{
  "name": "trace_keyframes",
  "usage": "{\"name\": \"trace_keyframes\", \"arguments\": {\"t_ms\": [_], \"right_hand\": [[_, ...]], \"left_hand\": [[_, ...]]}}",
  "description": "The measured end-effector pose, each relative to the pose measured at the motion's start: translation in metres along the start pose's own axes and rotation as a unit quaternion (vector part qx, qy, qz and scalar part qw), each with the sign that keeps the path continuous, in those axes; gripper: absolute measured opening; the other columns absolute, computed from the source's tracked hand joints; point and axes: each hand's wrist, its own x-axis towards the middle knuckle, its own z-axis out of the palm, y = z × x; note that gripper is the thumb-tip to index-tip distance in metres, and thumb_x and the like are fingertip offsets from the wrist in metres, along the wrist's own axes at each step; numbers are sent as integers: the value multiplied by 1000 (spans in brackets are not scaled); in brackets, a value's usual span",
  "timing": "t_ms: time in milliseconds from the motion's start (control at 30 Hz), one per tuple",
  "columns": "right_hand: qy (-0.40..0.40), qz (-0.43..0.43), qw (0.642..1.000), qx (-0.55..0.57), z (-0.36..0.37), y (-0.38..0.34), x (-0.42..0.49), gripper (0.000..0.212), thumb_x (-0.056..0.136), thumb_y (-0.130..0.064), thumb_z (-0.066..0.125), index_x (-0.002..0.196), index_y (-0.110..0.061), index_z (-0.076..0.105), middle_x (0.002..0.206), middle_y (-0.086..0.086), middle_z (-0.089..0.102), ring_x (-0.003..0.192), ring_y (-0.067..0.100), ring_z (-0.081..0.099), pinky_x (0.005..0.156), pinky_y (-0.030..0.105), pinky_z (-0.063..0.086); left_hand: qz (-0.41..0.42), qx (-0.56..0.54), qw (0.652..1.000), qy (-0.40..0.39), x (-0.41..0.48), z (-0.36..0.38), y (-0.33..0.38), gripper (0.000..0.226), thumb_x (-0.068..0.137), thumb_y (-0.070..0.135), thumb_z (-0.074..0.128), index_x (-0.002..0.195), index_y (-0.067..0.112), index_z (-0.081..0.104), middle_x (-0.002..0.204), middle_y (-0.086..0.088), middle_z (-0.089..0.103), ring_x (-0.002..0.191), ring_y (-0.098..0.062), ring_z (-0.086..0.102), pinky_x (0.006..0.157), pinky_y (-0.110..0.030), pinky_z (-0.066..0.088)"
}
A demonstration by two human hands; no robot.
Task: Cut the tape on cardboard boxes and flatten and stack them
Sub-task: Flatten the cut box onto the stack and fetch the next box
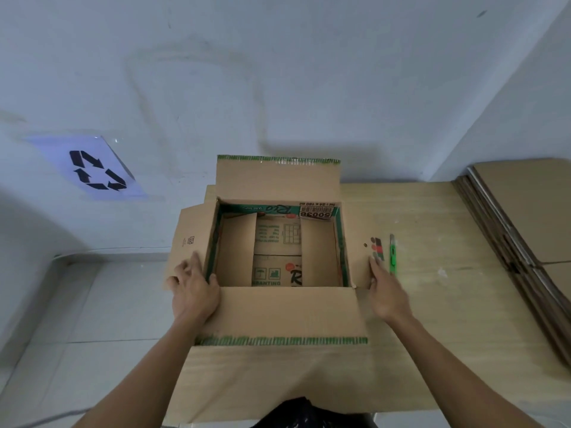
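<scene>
An open cardboard box (278, 313) with green-printed edges stands on the wooden table, all its top flaps spread outward. Its bottom flaps are folded shut inside. My left hand (194, 288) lies on the left flap at the box's near left corner, its thumb over the edge of the opening. With straight fingers, my right hand (386, 291) presses on the right flap at the near right corner. A green utility knife (392, 254) lies on the table just right of the box, beyond my right fingertips.
A stack of flattened cardboard boxes (519, 242) lies along the right side of the wooden table (448, 319). A sheet with a recycling symbol (92, 168) hangs on the white wall at left. Tiled floor lies left of the table.
</scene>
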Motion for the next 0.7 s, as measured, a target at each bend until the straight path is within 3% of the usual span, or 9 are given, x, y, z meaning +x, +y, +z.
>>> {"name": "trace_keyframes", "arguments": {"t_ms": [100,167,267,400,467,533,600,700], "right_hand": [[-50,-6,997,-59,-4,3,14,60,104,-21,38,160,-23,16,168,-2,10,151,35,17,121,55,23],[-7,-22,993,-112,-20,-11,17,57,99,-22,49,152,-17,31,167,7,14,152,39,10,122,57,13],[76,-129,985,-81,-31,-59,-9,47,93,-27,52,139,-20,48,155,7,35,147,34,27,121,56,23],[-89,-260,958,-78,4,-115,-50,72,92,-62,54,154,-36,28,162,-12,24,154,15,11,123,49,-8],[-132,-269,950,-84,23,-125,-52,72,88,-66,56,150,-36,34,154,-11,41,147,14,29,123,56,-3],[-151,-261,951,-75,34,-130,-49,62,87,-62,60,141,-36,44,138,-12,56,131,13,48,121,58,11],[-159,-257,950,-73,40,-134,-46,51,86,-57,63,130,-36,52,126,-12,63,120,13,55,114,53,26],[-127,-249,958,-60,43,-135,-45,40,84,-56,68,118,-36,59,115,-12,67,110,14,59,102,44,34]], "left_hand": [[2,-29,999,-18,2,-1,-2,73,103,35,49,160,16,8,161,-12,14,144,-39,13,118,-55,25],[-1,-59,998,-23,5,-4,-8,74,102,36,52,161,14,12,163,-12,14,146,-38,11,121,-53,17],[2,-137,991,5,8,-8,-22,61,102,29,56,157,17,33,162,-4,25,146,-35,19,121,-52,20],[4,-309,951,28,3,-13,-40,34,100,16,59,132,23,64,148,12,47,133,-22,48,112,-52,41],[-9,-384,923,-7,-2,-17,-44,29,101,13,59,127,24,66,149,16,47,130,-20,52,111,-53,43],[-18,-435,899,-47,-7,-23,-45,27,102,13,57,126,23,65,153,14,42,130,-20,51,111,-53,42],[-23,-470,880,-65,-12,-28,-49,28,103,13,55,129,19,64,153,11,44,126,-18,53,112,-53,41],[-44,-528,847,-29,-19,-35,-58,29,103,12,54,130,13,65,138,0,58,127,-21,55,110,-54,43]]}}
